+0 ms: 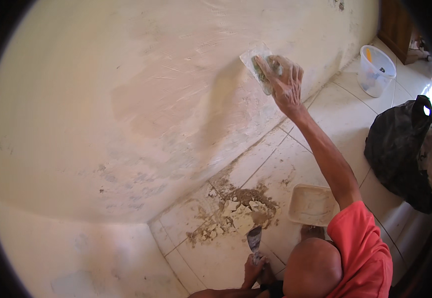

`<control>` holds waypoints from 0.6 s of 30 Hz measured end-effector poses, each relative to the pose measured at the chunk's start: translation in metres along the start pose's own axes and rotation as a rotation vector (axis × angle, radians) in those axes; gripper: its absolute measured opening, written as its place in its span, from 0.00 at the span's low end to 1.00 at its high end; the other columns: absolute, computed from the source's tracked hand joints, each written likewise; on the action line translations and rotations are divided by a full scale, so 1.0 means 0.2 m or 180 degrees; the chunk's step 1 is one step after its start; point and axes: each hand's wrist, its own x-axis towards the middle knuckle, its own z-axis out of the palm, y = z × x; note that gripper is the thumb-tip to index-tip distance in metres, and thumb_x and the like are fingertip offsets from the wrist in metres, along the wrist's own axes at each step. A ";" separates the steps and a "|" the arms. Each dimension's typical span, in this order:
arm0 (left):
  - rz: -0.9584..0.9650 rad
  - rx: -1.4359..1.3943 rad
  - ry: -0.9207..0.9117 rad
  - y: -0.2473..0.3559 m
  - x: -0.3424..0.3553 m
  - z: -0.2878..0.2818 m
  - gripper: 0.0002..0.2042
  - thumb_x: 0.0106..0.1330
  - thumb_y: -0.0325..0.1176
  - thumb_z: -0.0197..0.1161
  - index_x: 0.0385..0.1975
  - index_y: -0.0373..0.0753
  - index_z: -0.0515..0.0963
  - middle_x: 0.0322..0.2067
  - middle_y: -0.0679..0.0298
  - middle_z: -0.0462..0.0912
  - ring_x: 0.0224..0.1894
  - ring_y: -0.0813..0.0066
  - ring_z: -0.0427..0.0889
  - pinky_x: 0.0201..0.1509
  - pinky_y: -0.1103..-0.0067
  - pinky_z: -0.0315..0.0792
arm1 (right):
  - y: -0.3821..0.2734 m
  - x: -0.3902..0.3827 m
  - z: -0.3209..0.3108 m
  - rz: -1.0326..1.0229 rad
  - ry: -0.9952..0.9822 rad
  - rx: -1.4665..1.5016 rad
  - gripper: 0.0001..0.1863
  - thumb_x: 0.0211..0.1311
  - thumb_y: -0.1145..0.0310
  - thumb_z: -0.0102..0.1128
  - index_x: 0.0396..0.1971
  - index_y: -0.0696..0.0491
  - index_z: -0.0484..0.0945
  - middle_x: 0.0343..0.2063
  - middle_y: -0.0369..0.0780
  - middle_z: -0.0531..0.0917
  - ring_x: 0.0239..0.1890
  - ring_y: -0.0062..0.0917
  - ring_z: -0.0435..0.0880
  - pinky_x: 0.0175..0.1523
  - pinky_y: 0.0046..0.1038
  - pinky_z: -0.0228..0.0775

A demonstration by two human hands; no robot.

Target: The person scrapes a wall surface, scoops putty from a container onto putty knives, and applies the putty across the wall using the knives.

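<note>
High on the right, my right hand [286,84] is wrapped round a flat, pale spreader [251,56] smeared with plaster. The spreader is at the wall [67,99], beside a damp-looking pinkish patch of plaster [161,82]; whether its whole face touches cannot be told. Low in the middle, my left hand [252,272] is closed on the handle of a putty knife [254,240]. Its dirty blade points away from me, just short of a heap of broken plaster flakes [242,218] and brown crumbs on the tiles.
A shallow rectangular tub [291,206] with pale residue sits by my foot, partly behind my arm. On the right are a black plastic bag [395,149] and a clear bucket [375,82] with an orange item inside. Brown wooden furniture [395,30] stands beyond. The walls meet at the lower left.
</note>
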 end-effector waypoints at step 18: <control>-0.0014 0.0187 0.0063 -0.10 0.01 -0.01 0.15 0.59 0.38 0.69 0.36 0.34 0.75 0.27 0.56 0.84 0.27 0.69 0.84 0.33 0.74 0.76 | -0.09 -0.14 -0.04 0.0341 -0.0416 0.0109 0.34 0.56 0.84 0.52 0.65 0.48 0.67 0.51 0.41 0.72 0.51 0.31 0.71 0.52 0.34 0.61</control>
